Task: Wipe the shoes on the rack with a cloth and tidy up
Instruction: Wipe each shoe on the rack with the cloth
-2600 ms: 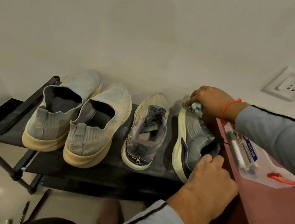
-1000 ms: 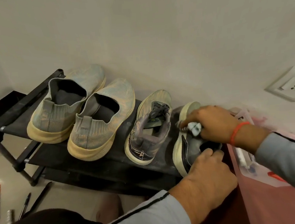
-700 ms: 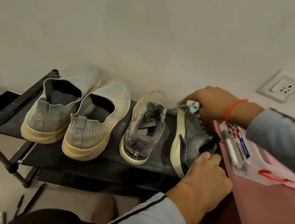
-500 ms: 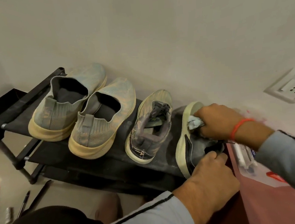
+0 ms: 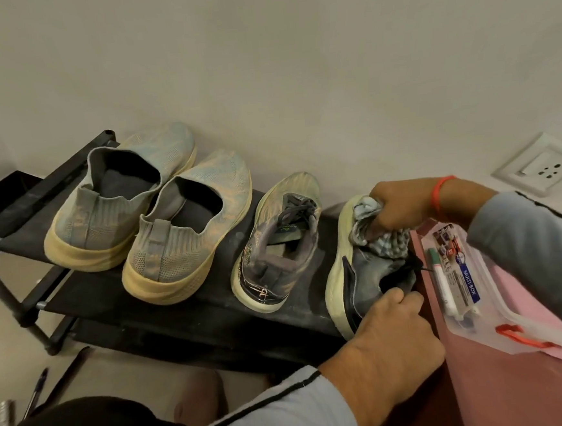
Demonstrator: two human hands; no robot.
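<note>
shoes: four on the top shelf of the black rack [image 5: 88, 297], all heels toward the camera. rightmost grey shoe [image 5: 361, 270] is the one in work, tipped on its side so the pale sole faces left. right hand [image 5: 398, 208] is clenched around a bunched light cloth [image 5: 369, 221], pressed on the toe end of the upper. left hand [image 5: 394, 328] grips the heel collar, fingers curled over the rim, steadying it. progress: wiping underway on shoe four; its mate [image 5: 277, 243] and the two knit slip-ons [image 5: 120, 198] [image 5: 186, 227] look dusty, so probably not wiped yet, though the light is dim and i can't be sure. tidy-up not started: pens [image 5: 35, 392] lie loose on the floor at lower left. containers: clear plastic box [image 5: 503, 316] with red latch sits on the red surface right of the rack, holding a green-capped marker [image 5: 441, 279] and a printed card; the rest of its contents are unclear.
</note>
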